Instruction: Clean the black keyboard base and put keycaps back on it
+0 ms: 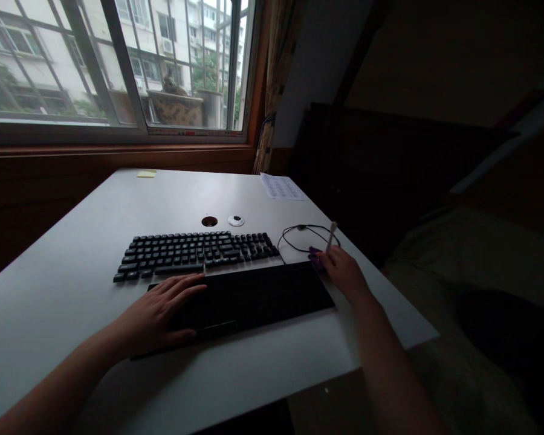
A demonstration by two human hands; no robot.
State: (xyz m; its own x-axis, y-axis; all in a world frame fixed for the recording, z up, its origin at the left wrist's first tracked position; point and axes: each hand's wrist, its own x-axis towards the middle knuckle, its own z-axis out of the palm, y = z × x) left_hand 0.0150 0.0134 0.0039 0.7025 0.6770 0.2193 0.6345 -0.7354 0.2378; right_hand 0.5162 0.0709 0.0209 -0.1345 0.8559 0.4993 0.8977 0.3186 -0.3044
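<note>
My left hand (pixel 165 311) lies flat with its fingers spread on the left part of a black keyboard base (pixel 263 299), whose top shows no keys. Beyond the base, loose black keycaps (pixel 181 251) stand on the desk in keyboard order. My right hand (pixel 344 272) is closed at the base's far right corner. From its fingers a thin pale stick (pixel 330 237) with a slightly thicker tip points upward. A crumpled purple piece (pixel 316 260), perhaps cloth, shows at the fingertips. Whether it is joined to the stick, I cannot tell.
A black cable (pixel 294 227) lies looped behind my right hand. The white desk (pixel 54 260) has a round hole (pixel 209 222) with a round cover (pixel 236 221) beside it. Printed paper (pixel 281 187) and a yellow note pad (pixel 146 173) lie at the far edge, near the window.
</note>
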